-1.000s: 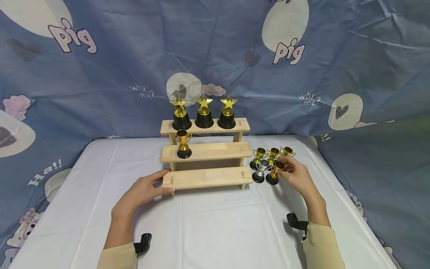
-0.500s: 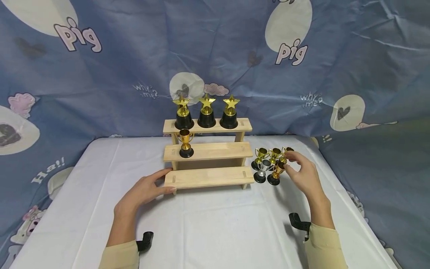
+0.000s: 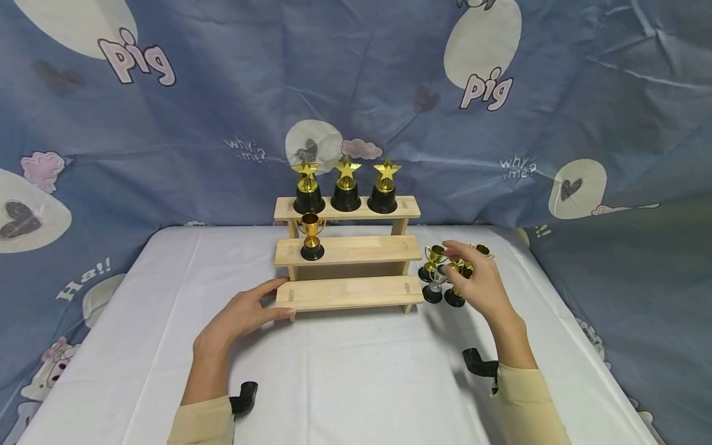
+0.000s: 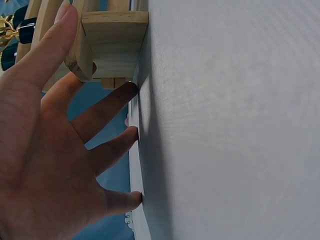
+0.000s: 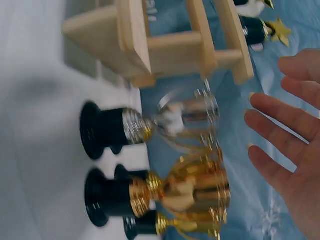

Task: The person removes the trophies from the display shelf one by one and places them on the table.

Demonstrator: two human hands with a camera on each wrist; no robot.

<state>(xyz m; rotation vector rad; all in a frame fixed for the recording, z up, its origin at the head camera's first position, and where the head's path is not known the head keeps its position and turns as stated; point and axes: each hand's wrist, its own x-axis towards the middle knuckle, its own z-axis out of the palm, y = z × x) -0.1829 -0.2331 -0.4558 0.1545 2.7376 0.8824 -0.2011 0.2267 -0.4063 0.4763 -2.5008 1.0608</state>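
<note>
White-clothed table (image 3: 345,371). Bears stepped wooden stand (image 3: 361,250); just right of it, small cups in tight cluster, upright: one silver cup (image 3: 435,283), rest gold-toned (image 3: 436,252), partly hidden. On top step (image 3: 356,216), three star trophies (image 3: 346,196) in row. On middle step, toward left end, one gold cup (image 3: 312,242).

Beige slvs (image 3: 201,425) – blk wrist cams (image 3: 245,397)

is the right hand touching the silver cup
Apart. The right wrist view shows it: a strip of blue cloth is visible between the right hand and the rim of the silver cup.
</note>
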